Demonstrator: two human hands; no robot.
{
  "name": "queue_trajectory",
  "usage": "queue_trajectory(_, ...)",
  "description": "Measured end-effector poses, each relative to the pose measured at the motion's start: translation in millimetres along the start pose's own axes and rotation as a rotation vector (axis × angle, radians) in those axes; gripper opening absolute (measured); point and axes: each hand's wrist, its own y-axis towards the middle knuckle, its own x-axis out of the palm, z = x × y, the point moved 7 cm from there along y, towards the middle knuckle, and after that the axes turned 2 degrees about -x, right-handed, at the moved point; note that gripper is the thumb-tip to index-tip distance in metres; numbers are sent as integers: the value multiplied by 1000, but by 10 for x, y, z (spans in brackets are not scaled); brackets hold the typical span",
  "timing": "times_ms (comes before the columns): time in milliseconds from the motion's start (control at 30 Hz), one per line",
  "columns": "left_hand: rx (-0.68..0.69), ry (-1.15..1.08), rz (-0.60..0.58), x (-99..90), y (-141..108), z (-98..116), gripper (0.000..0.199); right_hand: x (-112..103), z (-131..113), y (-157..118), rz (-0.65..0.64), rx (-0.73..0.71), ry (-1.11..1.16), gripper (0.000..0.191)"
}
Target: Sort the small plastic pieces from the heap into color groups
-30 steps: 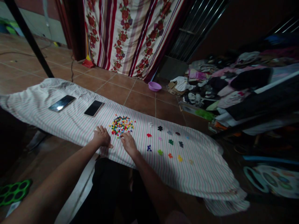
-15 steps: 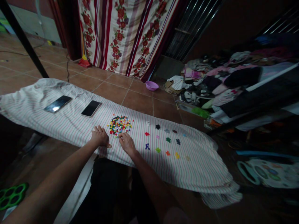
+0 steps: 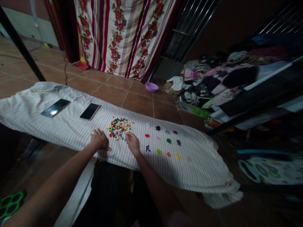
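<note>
A mixed heap of small coloured pieces [image 3: 120,126] lies on the striped cloth [image 3: 201,170]. My left hand [image 3: 100,140] rests on the cloth at the heap's near left side, fingers spread. Just right of the heap is my right hand [image 3: 133,143], its thumb and fingers pinched together; anything between them is too small to make out. Farther right, little single-colour clusters sit in rows, among them a red cluster [image 3: 147,136], a dark blue cluster [image 3: 148,148], a black cluster [image 3: 157,128], a green cluster [image 3: 169,141] and a yellow cluster [image 3: 177,156].
Two phones, a left phone [image 3: 56,107] and a right phone [image 3: 90,111], lie on the cloth left of the heap. Beyond it, a purple basin [image 3: 151,87] stands on the tiled floor before a flowered curtain [image 3: 118,37]. A clothes pile [image 3: 213,78] fills the back right.
My right hand has moved right, off the heap's near edge, with its fingers still pinched. My left hand stays in place on the cloth. The whole view has shifted slightly.
</note>
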Motion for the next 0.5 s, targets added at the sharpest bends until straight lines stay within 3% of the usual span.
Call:
queue_trajectory(133,10,-13,23,-30,-36,7,117,-113,78,20,23,60,36,19)
queue_trajectory(300,24,-1,57,-33,-43,9,111,-305,87,35,60,14,-4,17)
queue_trajectory(500,29,29,66,-18,-34,14,106,-791,183,91,162,-23,-145,16)
